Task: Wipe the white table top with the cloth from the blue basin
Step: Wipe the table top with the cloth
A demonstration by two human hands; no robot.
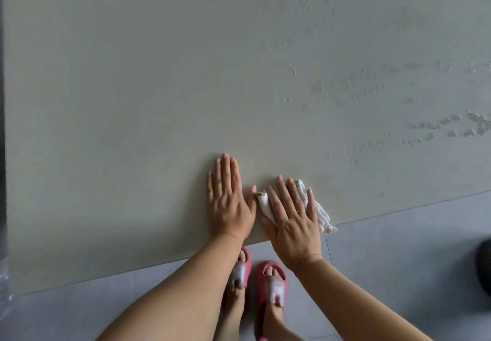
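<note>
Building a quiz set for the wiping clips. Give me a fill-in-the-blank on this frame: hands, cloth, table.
1. The white cloth lies flat under the ____ hand.
2. The left hand rests with its palm ____ on the table top, holding nothing.
3. Water droplets remain on the ____ side of the table.
4. The cloth sits at the table's ____ edge.

Missing words: right; flat; right; near

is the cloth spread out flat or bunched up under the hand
Bunched up. The white cloth shows folded ridges sticking out either side of the flat right hand pressing it on the table top.
</note>
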